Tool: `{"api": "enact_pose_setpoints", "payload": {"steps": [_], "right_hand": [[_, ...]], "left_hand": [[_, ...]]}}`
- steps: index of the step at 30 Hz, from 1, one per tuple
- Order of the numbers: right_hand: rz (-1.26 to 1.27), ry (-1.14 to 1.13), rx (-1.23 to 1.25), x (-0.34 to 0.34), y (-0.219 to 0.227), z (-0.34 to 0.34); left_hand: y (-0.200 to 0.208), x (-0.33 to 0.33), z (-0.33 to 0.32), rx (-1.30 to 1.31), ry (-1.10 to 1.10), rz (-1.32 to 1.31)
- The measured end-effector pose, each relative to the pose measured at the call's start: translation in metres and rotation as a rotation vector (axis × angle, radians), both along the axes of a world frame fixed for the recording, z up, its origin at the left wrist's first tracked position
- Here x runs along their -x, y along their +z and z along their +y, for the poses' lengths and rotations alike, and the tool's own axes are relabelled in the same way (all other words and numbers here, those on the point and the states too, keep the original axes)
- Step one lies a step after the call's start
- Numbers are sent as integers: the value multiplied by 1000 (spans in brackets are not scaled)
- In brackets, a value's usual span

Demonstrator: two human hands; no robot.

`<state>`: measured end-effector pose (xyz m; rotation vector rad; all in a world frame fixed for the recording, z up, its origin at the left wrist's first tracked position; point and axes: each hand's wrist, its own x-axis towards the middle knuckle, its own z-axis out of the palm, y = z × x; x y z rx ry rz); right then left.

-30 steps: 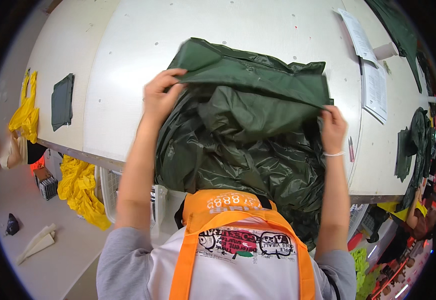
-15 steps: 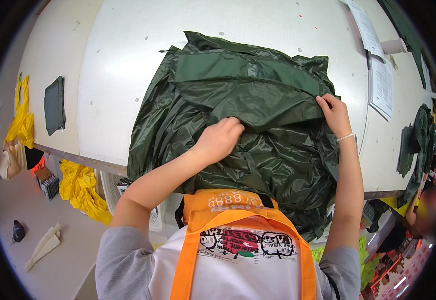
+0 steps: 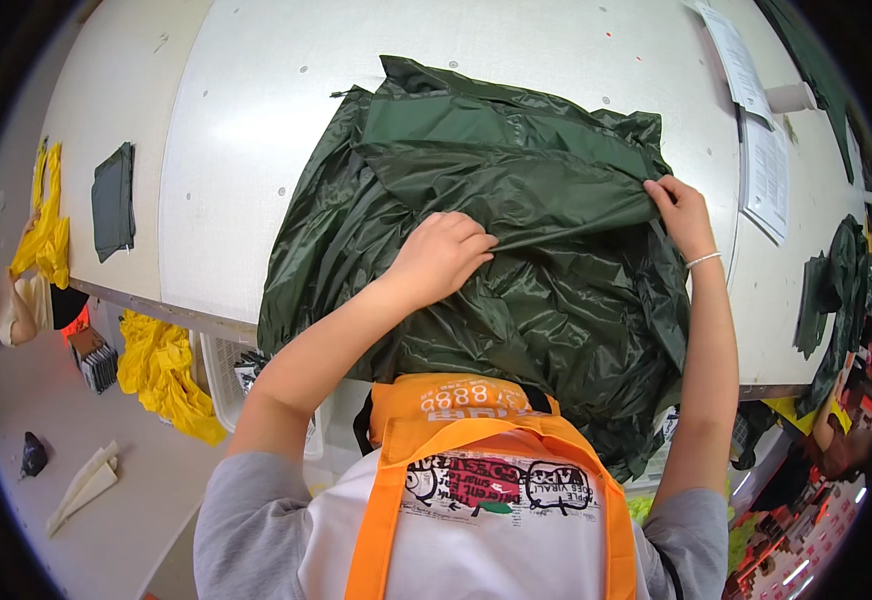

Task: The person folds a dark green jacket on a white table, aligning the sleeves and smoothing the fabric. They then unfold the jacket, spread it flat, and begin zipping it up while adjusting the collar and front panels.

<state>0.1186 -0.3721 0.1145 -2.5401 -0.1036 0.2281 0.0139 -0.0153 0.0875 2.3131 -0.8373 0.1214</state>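
Observation:
A large dark green garment (image 3: 546,335) of thin, shiny fabric lies crumpled on the table, its near part hanging over the edge against my orange apron. My left hand (image 3: 443,258) rests at the garment's middle, fingers closed on a fold. At the right side, thumb and fingers of my right hand (image 3: 684,218) pinch the end of the same fold. Between the two hands the fabric runs in a slanting line. Beyond it stretches a flatter, smoother green band (image 3: 506,125), with the loose far edge behind.
The white table (image 3: 246,90) carries a folded dark green piece (image 3: 114,203) at left and paper sheets (image 3: 764,180) at right. Below the left edge are yellow fabric (image 3: 161,375) and a white basket (image 3: 224,390). Another person's arm (image 3: 24,315) is at far left, beside yellow cloth (image 3: 53,235).
The pinched fold between my hands looks straighter and flatter. My hands keep their grip and have shifted only slightly; the whole view has also moved a little.

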Motion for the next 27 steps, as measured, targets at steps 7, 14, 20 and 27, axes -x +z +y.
{"api": "enact_pose_setpoints", "payload": {"steps": [7,14,20,27], "right_hand": [[-510,81,494,0,10,25],[-202,481,97,129,3,165],[-144,580,287,158,-43,155],[251,523,-79,160,-31,146]], "left_hand": [[27,34,-38,-105,-109,-46],[-2,-29,21,-189,604,-181],[-21,-82,66,-93,651,0],[-25,-82,36,-476,583,-230]]}}
